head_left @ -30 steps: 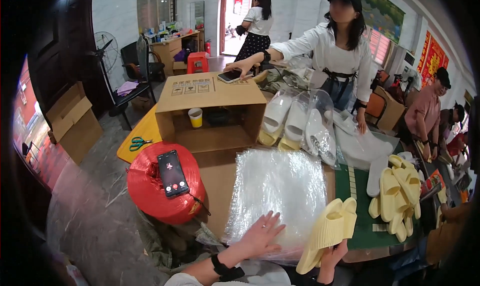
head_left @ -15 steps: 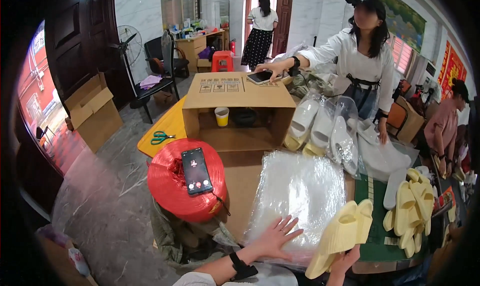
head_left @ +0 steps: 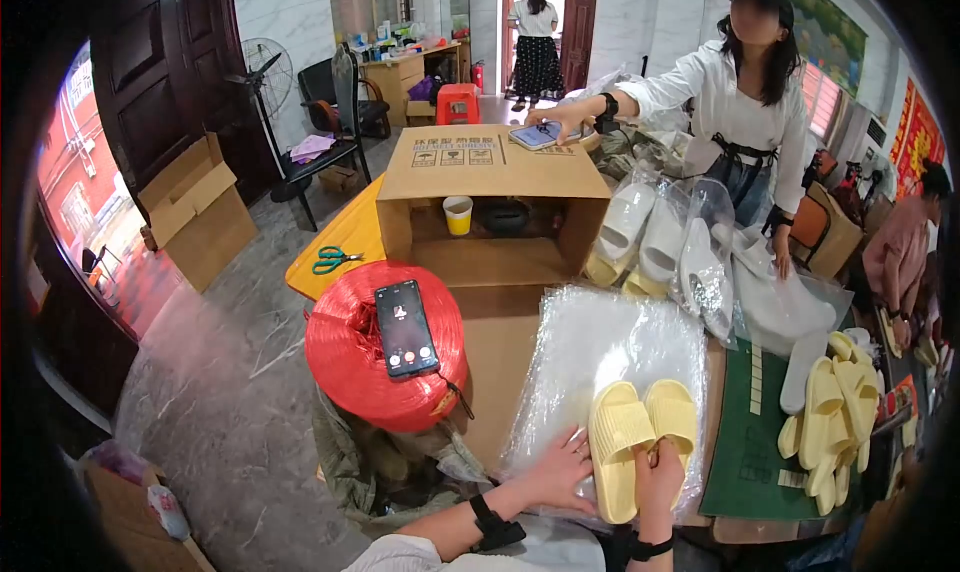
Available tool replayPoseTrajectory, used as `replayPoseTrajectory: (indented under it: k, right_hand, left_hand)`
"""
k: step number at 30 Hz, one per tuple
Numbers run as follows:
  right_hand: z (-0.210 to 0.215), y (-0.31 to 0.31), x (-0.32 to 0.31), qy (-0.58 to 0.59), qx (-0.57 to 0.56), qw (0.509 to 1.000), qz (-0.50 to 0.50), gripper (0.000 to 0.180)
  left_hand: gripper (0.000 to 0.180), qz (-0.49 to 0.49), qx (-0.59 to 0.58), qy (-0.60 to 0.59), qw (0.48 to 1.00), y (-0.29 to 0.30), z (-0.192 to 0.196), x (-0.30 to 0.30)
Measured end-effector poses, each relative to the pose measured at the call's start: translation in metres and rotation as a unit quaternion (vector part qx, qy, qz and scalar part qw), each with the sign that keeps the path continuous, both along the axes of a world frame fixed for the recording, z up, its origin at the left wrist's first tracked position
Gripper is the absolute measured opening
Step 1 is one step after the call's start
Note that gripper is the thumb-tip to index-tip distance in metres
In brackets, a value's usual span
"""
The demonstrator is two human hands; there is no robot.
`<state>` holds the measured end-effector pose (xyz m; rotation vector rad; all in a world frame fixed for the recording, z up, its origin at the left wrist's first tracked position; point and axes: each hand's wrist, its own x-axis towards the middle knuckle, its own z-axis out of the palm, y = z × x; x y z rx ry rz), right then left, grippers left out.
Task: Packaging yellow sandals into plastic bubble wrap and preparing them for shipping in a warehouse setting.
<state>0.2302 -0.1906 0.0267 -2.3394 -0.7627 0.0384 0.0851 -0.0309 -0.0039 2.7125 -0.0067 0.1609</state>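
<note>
A pair of pale yellow slippers [head_left: 622, 442] lies over a stack of clear plastic bags [head_left: 570, 352], toes pointing away from me. My right hand [head_left: 658, 480] is closed on the pair, its fingers at the slippers' inner edges. Just left of the slippers, my left hand [head_left: 556, 470] rests with fingers stretched on the near part of the bags. Whether its fingertips pinch a bag edge is not clear, but no object shows in it.
A red twine roll [head_left: 340, 347] bears a phone [head_left: 407, 328]. Behind it are green-handled scissors [head_left: 333, 260] and an open cardboard box [head_left: 490, 177]. Bagged white slippers [head_left: 660, 237] and a yellow slipper pile [head_left: 830, 412] stand right. A co-worker's hand [head_left: 565, 117] touches a phone on the box.
My right hand has brought the yellow slippers left and down onto the bags, from a tilted hold at the right. My left hand stays on the bags, now beside the slippers.
</note>
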Motion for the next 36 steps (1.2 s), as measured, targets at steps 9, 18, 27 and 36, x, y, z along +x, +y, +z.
replayPoseTrajectory:
  k: [9, 18, 27, 36]
  right_hand:
    - [-0.01, 0.001, -0.001, -0.065, 0.072, 0.995, -0.011, 0.023]
    - [-0.014, 0.003, 0.005, -0.045, 0.048, 0.997, -0.033, 0.025]
    - [-0.02, -0.004, 0.002, -0.047, 0.043, 0.998, -0.029, 0.028]
    - [-0.01, 0.001, 0.001, -0.06, 0.043, 0.997, -0.023, 0.029]
  left_hand:
    - [0.105, -0.006, 0.008, -0.039, 0.999, 0.001, -0.009, 0.003]
    - [0.102, -0.011, 0.032, -0.018, 0.999, 0.001, -0.003, 0.007]
    - [0.105, -0.022, 0.055, -0.004, 0.998, 0.0, 0.003, 0.002]
    - [0.105, -0.002, 0.073, -0.013, 0.997, 0.001, -0.001, 0.005]
